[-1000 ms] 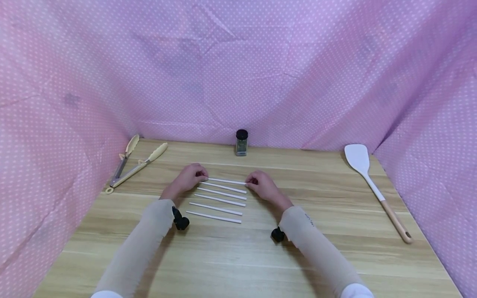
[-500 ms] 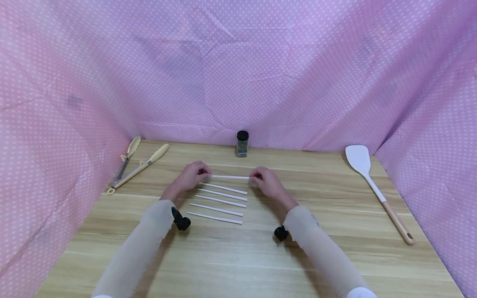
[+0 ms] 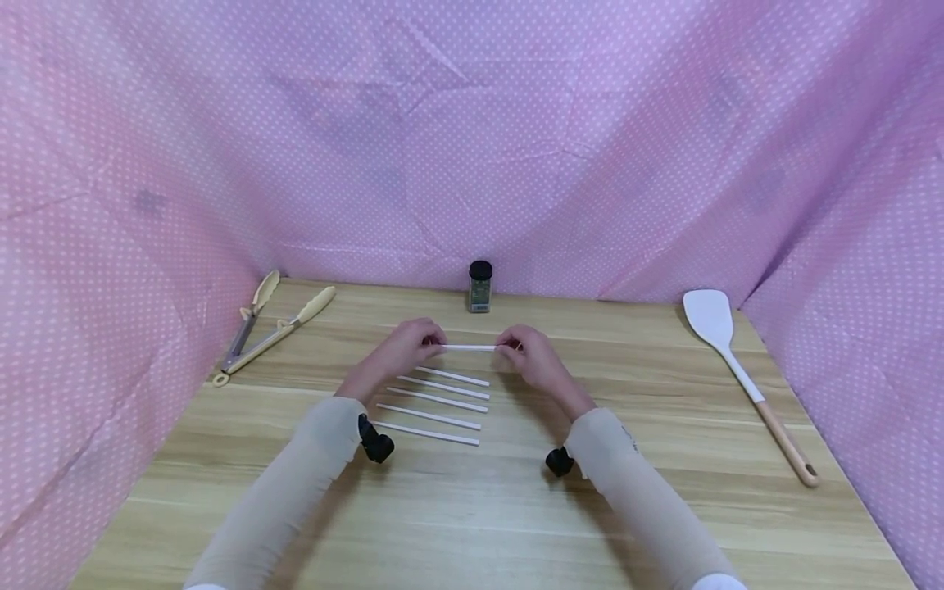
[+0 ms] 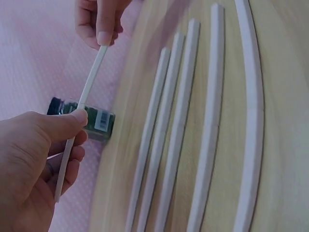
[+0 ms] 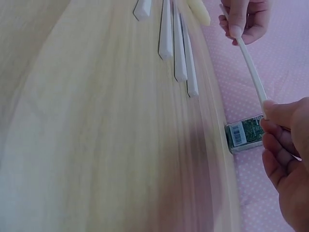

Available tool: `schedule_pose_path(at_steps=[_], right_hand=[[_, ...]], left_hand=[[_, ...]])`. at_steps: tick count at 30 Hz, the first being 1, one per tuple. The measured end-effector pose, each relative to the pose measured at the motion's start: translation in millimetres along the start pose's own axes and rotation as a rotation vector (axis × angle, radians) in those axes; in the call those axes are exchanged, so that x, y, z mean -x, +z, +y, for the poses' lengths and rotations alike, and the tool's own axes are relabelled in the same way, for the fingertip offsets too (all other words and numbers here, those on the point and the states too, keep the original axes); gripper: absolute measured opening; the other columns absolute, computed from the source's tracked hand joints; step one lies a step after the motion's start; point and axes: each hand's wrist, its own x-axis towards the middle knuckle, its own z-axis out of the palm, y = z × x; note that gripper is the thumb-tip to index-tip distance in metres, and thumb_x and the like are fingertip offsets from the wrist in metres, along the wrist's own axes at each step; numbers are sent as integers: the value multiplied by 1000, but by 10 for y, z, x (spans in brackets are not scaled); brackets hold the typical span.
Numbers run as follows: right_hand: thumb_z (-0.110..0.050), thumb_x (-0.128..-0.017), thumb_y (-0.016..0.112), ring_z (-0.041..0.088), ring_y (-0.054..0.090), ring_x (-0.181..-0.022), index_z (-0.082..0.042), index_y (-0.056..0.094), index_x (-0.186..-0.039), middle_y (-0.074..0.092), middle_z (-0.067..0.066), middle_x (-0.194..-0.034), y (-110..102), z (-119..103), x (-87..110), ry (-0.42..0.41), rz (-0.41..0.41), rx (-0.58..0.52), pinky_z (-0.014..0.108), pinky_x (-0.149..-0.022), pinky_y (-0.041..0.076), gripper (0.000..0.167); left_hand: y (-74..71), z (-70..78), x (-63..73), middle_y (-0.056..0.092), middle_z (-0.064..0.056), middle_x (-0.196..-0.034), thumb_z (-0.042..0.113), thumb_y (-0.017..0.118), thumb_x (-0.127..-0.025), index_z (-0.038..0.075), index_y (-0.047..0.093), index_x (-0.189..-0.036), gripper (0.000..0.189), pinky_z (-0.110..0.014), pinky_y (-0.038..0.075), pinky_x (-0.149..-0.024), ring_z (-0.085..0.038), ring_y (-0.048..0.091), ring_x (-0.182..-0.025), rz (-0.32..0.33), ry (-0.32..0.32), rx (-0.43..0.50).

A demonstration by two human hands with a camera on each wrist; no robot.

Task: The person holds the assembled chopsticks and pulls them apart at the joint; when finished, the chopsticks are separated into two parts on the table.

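My left hand and right hand pinch one white chopstick between them, above the table. It lies roughly level in the head view. In the left wrist view, the thumb and fingers of my left hand grip it partway along, and its thin end sticks out past them. My right hand pinches its other end in the right wrist view. Several more white chopsticks lie in a spaced row on the wood, nearer to me; my left arm covers some of their left ends.
A black-capped spice jar stands at the table's back edge, beyond my hands. Spread tongs lie at the back left. A white spatula with a wooden handle lies on the right. Pink dotted cloth surrounds the table.
The chopstick has come up off the table, away from the row, and turned more level. My left hand has slid right along it, closer to my right hand, which shifted slightly right and away.
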Motion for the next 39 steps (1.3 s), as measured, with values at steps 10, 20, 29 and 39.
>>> schedule_pose_path(at_steps=[10, 20, 29, 39], right_hand=[[-21, -91, 66, 19, 61, -96, -7, 69, -107, 67, 4, -103, 45, -107, -25, -111, -12, 52, 36, -86, 51, 22], [-20, -92, 64, 13, 62, -87, -11, 72, -99, 68, 1, -95, 72, -161, -41, -157, -12, 49, 30, -78, 53, 14], [-18, -92, 64, 12, 59, -81, -10, 70, -96, 66, 1, -91, 28, -222, -55, -153, -35, 59, 28, -72, 50, 11], [-15, -93, 61, 13, 54, -80, -9, 64, -91, 62, 2, -89, 0, -217, -58, -166, -52, 59, 27, -70, 46, 8]], left_hand=[[12, 184, -45, 63, -6, -87, 10, 67, -88, 3, 68, -92, 8, -27, 50, -74, -16, 58, -81, 31, 130, -5], [36, 223, -77, 61, -3, -84, 14, 66, -90, 6, 69, -92, 9, -25, 48, -70, -12, 55, -77, 22, 137, -9], [15, 252, -111, 62, -2, -86, 13, 65, -90, 7, 67, -91, 6, -25, 48, -70, -12, 56, -78, 5, 166, -44], [28, 229, -117, 58, 0, -81, 12, 63, -92, 10, 64, -86, 6, -24, 45, -65, -11, 52, -74, 21, 181, -11]])
